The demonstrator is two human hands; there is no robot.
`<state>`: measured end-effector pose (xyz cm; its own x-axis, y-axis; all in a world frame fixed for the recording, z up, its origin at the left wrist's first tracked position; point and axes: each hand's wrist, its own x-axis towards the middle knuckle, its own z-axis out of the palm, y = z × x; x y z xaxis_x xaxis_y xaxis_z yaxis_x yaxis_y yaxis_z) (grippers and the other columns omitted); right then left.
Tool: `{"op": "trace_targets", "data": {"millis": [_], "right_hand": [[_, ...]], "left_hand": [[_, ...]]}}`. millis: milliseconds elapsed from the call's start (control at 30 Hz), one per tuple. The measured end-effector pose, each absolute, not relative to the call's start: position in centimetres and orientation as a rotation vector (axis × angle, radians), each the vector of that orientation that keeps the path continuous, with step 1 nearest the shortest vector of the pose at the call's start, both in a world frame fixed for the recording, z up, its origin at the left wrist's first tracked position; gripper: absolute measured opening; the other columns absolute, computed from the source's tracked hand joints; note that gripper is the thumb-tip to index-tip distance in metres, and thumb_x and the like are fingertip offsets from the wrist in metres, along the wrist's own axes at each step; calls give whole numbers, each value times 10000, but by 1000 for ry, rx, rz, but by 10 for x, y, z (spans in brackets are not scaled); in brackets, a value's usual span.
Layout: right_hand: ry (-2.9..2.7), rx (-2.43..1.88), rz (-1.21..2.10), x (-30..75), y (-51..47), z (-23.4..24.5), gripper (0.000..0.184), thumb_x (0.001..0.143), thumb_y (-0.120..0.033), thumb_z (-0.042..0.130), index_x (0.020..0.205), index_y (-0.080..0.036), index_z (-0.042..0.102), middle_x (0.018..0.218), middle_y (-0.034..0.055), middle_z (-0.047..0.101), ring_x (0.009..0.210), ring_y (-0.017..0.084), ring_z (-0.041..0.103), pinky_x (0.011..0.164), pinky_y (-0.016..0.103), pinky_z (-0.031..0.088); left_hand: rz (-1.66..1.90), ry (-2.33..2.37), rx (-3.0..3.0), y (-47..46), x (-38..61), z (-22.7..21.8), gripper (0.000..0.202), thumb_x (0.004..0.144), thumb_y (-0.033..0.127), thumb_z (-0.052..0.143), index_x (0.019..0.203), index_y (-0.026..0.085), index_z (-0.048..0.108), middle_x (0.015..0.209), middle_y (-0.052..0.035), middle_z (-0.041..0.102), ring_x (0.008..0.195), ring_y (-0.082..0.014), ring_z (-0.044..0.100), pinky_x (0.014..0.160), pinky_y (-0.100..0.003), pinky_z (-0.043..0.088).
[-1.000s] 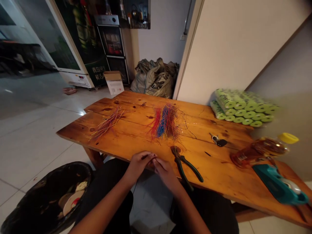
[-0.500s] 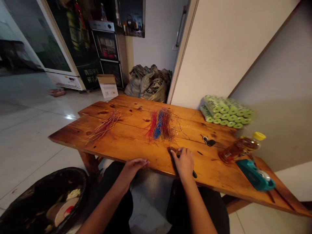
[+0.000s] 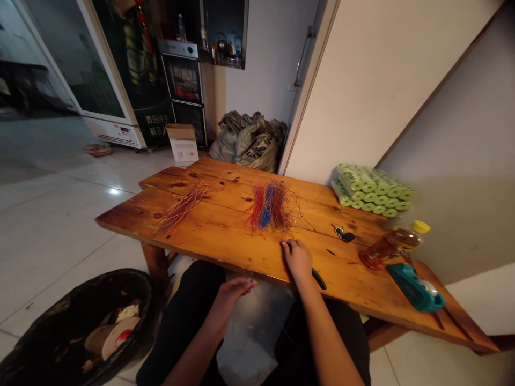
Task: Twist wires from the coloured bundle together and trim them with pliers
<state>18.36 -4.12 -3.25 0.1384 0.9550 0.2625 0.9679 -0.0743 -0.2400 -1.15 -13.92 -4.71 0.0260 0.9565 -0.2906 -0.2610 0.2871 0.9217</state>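
Left hand [image 3: 234, 303] now below the table edge [image 3: 225, 252], right hand [image 3: 298, 262] over green-handled pliers [image 3: 319, 279].

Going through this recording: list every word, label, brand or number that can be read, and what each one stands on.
"青岛纯生": lower green panel of the drinks fridge.
"鲜活", then further characters too unclear to read: the line below it, same panel.
White label on the cardboard box: print too small to read.
White base of the fridge: small markings too small to read.
Oil bottle with yellow cap: nothing legible.
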Motion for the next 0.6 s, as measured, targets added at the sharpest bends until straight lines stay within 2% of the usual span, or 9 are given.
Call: {"op": "trace_targets", "data": {"millis": [167,367,600], "right_hand": [[-1826,-2037,-14,185,-34,-31,260,862,-324,423,876,-202,652,912,50,659,855,187,575,680,265,335],[-1743,-2015,-59,186,-48,-23,309,900,-278,324,834,-165,604,809,72,651,783,188,569,671,281,287],[-1571,-2056,11,201,-91,-11,376,922,-377,250,808,-182,551,644,37,591,554,150,500,521,253,241]], "left_hand": [[1093,1148,772,-142,-10,-45,209,671,344,656,726,156,728,789,-66,715,752,-156,581,768,-265,419],[1112,1112,740,-145,-2,-50,235,661,368,664,735,153,725,798,-70,711,727,-146,579,758,-266,423],[1069,1062,752,-150,17,-42,260,664,387,657,723,141,717,716,-64,687,658,-138,572,693,-261,422]]}}
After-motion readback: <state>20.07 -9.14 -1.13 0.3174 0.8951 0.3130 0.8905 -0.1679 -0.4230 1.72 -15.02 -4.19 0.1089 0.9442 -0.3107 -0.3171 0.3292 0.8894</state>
